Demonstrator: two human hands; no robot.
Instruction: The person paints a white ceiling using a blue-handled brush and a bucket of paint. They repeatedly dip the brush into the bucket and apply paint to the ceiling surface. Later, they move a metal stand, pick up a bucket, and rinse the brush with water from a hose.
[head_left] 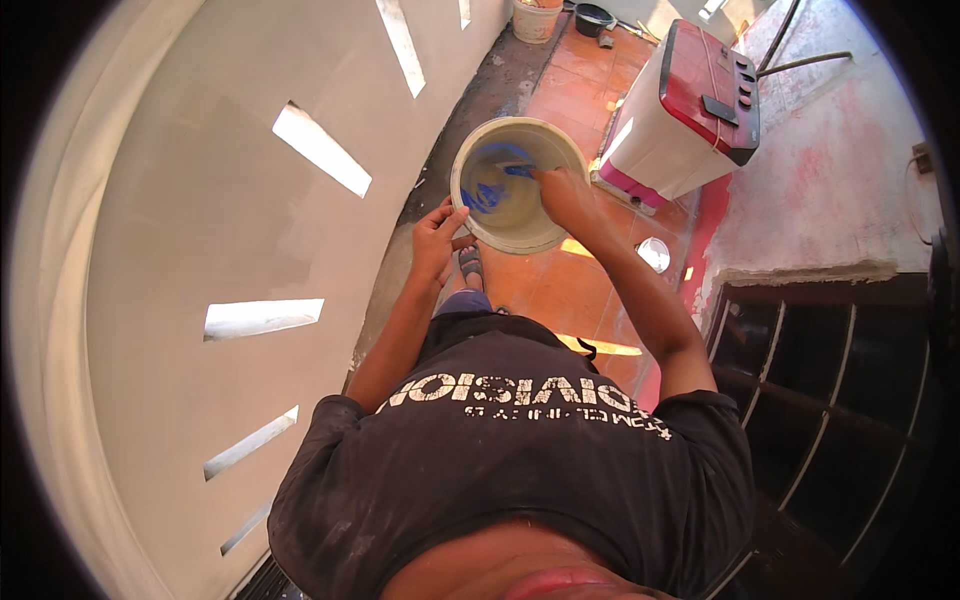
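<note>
A pale round bucket (518, 243) is tilted so that its inside faces me. Blue smears (486, 198) mark its bottom and inner wall. My left hand (437, 240) grips the rim on the near left side, its thumb over the edge. My right hand (566, 203) reaches over the right rim, closed round a blue-handled tool (518, 171) that points into the bucket. The working end of this tool is too small to make out. Below the bucket, my sandalled foot (470, 264) shows on the floor.
A red-and-white washing machine (680, 110) stands right of the bucket. A small white round container (653, 254) sits on the orange tiles (540, 290). Farther off are a white pail (536, 22) and a black basin (592, 18). A slotted wall (250, 240) rises at left, dark window panes (820, 380) at right.
</note>
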